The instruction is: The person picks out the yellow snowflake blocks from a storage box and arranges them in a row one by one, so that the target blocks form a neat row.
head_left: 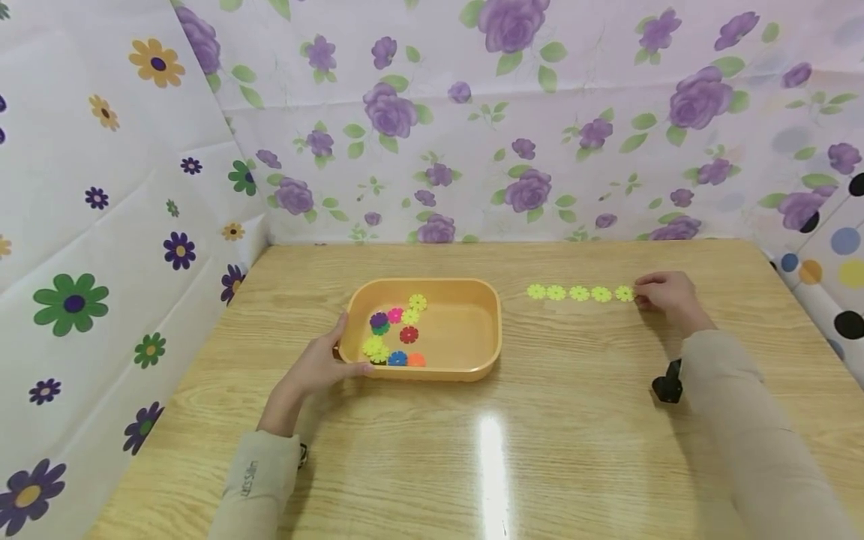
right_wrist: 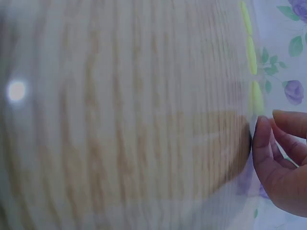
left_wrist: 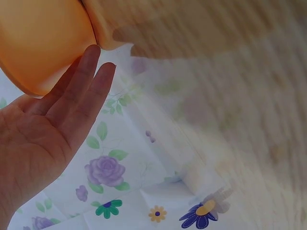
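Note:
On the left of the table, my left hand [head_left: 317,364] grips the near-left corner of an orange plastic tray [head_left: 466,371], thumb on the front rim. In the left wrist view its fingers [left_wrist: 79,93] lie against the tray's outer wall. Notched flower-shaped discs in yellow, purple, green, pink, blue, orange and a red disc [head_left: 409,334] lie in the tray's left part. At the right, a row of several yellow flower discs [head_left: 579,293] lies on the table. My right hand [head_left: 668,296] pinches the edge of the rightmost yellow disc [head_left: 624,293] with curled fingers.
The wooden table [head_left: 574,442] ends at a wall covered in purple-flower sheeting [head_left: 466,172]. Another flowered sheet [head_left: 121,247] hangs at the left, and a dotted one [head_left: 844,277] at the right. A black device [head_left: 668,384] hangs at the right wrist.

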`<state>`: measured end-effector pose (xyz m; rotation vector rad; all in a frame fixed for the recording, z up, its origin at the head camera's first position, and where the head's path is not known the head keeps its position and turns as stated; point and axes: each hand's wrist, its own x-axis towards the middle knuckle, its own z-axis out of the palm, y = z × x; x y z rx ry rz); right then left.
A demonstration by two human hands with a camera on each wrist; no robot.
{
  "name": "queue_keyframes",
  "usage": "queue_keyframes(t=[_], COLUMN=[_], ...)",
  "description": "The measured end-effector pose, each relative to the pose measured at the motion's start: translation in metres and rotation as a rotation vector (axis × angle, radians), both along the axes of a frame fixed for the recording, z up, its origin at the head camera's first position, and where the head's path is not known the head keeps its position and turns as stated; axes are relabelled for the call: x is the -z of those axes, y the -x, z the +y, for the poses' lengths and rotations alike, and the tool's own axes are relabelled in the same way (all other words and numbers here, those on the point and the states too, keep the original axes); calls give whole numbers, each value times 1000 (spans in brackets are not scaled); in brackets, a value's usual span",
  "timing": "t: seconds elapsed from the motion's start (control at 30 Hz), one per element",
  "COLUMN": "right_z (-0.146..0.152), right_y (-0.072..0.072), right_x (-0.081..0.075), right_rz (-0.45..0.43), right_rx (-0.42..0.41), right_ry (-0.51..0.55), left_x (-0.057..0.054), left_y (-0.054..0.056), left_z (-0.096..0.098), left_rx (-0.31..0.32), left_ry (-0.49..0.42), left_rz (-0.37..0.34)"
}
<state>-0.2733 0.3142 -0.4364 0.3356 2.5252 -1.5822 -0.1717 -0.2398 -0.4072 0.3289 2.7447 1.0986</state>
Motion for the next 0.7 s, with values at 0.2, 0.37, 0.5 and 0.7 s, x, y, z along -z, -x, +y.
queue_keyframes(t=[0.2, 0.37, 0.5, 0.7], right_z=[1, -7, -20, -45], right_y=[-5, -13, -20, -24], right_x=[-7, -20, -27, -37], right_rz=[33, 45, 59, 127], right_rx=[50, -7, -50, -107], right_ry=[-64, -55, -64, -68], left_x=[0, 1, 1, 1], left_y=[1, 2, 2, 2], left_z=[0, -1, -1, 0], left_rx=[6, -5, -5, 2], left_ry=[-3, 4, 3, -11], left_rz=[1, -7, -8, 5])
